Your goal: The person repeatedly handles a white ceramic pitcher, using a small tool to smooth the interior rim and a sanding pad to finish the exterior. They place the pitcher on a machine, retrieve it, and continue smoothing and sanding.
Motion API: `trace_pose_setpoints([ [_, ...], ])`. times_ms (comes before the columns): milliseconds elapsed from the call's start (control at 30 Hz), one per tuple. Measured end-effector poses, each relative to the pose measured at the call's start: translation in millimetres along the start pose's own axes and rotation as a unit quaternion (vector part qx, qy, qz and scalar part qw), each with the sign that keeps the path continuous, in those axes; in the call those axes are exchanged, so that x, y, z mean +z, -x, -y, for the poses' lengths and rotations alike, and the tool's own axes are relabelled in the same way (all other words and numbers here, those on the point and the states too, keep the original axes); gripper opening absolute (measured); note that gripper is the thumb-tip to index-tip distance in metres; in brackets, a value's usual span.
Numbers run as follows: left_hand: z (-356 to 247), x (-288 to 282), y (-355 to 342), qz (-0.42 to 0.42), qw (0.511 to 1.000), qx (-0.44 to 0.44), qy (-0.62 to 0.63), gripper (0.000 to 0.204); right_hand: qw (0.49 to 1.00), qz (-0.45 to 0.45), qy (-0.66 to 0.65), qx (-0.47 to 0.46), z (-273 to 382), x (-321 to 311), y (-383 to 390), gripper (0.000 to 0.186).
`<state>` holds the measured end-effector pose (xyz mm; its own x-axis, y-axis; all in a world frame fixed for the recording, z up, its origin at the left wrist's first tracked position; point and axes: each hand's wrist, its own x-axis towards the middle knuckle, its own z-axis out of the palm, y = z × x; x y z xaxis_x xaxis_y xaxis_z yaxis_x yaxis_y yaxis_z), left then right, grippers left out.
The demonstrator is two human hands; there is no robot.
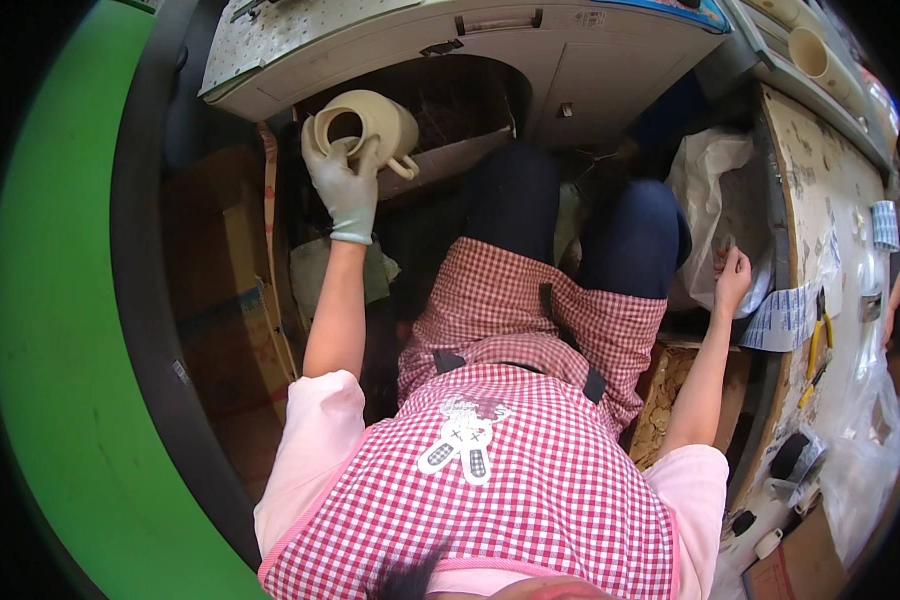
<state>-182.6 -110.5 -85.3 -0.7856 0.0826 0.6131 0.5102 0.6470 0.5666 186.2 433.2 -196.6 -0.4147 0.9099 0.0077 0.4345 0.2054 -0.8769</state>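
My left hand (345,180), in a pale glove, grips a cream hollow vessel (395,134) at the upper middle, its round opening toward me and a loop handle on its lower right. It is just in front of the dark recess of a white machine. My bare right hand (732,268) is at the right, beside a translucent plastic bag (707,165), with its fingers closed round something small that I cannot make out.
A white machine (610,85) spans the top. A green surface (55,330) runs down the left beside cardboard (195,240). On the worn bench (800,150) at right lie pliers (818,330) and plastic bags (865,470); cream tubes (818,60) lie above it. Another person's arm (898,300) shows at far right.
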Motion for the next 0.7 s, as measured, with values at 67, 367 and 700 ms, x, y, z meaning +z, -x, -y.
trace_pose_setpoints([
  [67, -16, -15, -4, -0.005, 1.000, 0.002, -0.025, 0.028, 0.997, -0.004, -0.068, 0.030, 27, -1, 14, 0.027],
  [367, -140, -101, 5, 0.120, 0.977, 0.113, 0.138, 0.068, 0.876, 0.242, -0.408, 0.080, 186, -8, 133, 0.024],
  [700, -186, -68, 19, 0.161, 0.950, 0.186, 0.192, 0.099, 0.920, 0.112, 0.073, -0.370, 273, 18, 178, 0.016],
])
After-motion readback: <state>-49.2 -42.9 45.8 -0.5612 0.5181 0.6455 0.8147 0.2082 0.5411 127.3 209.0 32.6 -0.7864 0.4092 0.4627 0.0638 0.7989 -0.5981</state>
